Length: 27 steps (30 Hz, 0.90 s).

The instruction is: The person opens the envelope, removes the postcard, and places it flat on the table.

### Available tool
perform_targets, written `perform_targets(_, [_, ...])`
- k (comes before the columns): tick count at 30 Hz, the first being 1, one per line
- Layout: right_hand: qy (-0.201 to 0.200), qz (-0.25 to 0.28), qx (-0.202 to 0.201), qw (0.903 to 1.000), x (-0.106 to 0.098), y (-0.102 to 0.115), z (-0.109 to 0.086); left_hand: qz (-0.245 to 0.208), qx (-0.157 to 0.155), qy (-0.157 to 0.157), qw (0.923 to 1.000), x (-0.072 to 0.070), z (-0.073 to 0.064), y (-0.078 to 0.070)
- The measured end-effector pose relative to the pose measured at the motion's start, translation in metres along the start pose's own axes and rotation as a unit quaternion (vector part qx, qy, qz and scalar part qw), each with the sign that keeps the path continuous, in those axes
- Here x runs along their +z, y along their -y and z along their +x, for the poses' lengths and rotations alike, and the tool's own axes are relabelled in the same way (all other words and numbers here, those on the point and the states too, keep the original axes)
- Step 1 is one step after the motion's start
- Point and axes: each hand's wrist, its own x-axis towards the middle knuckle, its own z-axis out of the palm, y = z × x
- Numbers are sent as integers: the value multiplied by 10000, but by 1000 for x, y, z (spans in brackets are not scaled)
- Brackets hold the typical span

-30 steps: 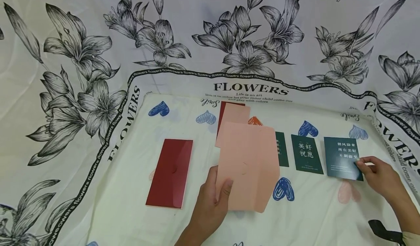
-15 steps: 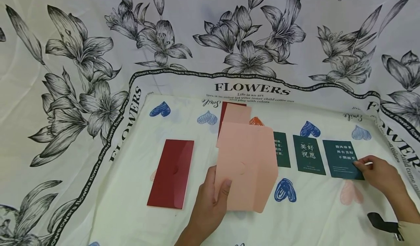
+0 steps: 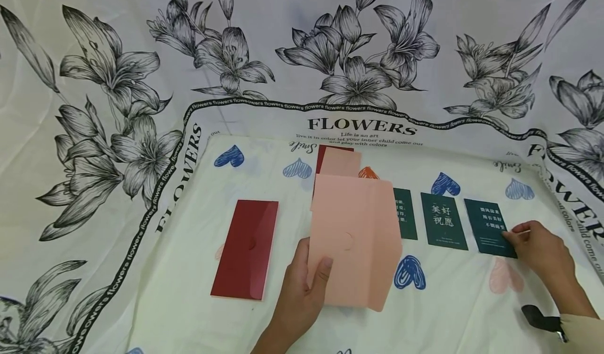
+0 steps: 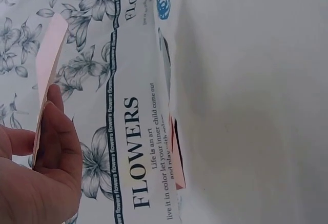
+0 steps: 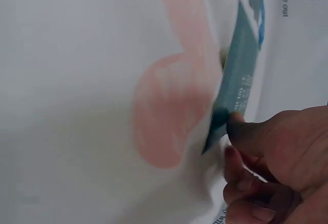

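In the head view my left hand (image 3: 302, 293) holds a pink envelope (image 3: 346, 233), thumb on its front and fingers behind. The envelope's flap is unfolded to the right, and the left wrist view shows the envelope (image 4: 50, 60) almost edge-on. At the right, my right hand (image 3: 543, 251) pinches the right edge of a dark green card (image 3: 488, 225) with white Chinese print. The right wrist view has this card (image 5: 236, 75) tilted, its near end between thumb and fingers. A second green card (image 3: 444, 222) lies to its left; a third green card (image 3: 405, 215) is partly hidden by the envelope.
A dark red envelope (image 3: 245, 249) lies left of my left hand. Behind the held envelope, another pink envelope (image 3: 337, 162) overlaps a red one (image 3: 321, 157). The white cloth (image 3: 179, 301) is printed with hearts; flower-patterned fabric (image 3: 236, 55) rises behind.
My right hand has shifted slightly left with the green card, which has turned and now looks narrower, like the card beside it. The left hand and pink envelope have barely moved.
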Motion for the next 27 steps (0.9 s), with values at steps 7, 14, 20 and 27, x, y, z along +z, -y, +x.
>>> perform_targets(7, [-553, 170, -374, 9976, 3, 7, -10, -160, -40, 72, 9998, 2, 1, 2])
perform_targets(14, [-622, 1787, -1539, 9698, -12, 75, -61, -303, -33, 86, 9995, 5, 0, 1])
perform_targets(20, [-109, 2789, -2824, 9178, -13, 140, -116, -328, 63, 78, 9994, 9, 1, -1])
perform_targets(27, [1238, 3636, -3276, 8632, -3, 182, -153, -453, 115, 137, 9988, 14, 2, -2])
